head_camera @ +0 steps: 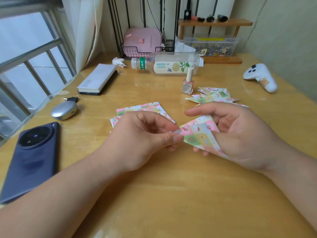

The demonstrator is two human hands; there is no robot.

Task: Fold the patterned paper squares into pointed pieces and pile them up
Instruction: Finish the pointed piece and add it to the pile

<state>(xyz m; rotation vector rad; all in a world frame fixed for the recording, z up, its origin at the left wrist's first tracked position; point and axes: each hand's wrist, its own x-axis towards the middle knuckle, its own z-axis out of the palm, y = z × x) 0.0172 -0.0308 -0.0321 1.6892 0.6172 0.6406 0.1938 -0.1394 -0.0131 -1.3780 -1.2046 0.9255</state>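
Observation:
Both hands hold one patterned paper piece (199,133) above the wooden table (171,194), partly folded with a point facing left. My left hand (145,138) pinches that left tip between thumb and forefinger. My right hand (240,134) grips the piece's right side, its fingers hiding part of the paper. A stack of flat patterned squares (145,108) lies just behind my left hand, partly hidden by it. Behind my right hand sits a pile of folded pointed pieces (214,96).
A pink nail polish bottle (187,83) stands by the pile, with a plastic bottle (166,65) lying on its side behind it. At the left are a dark phone (32,160), an earbud case (64,110) and a power bank (97,79). A white controller (260,77) lies far right.

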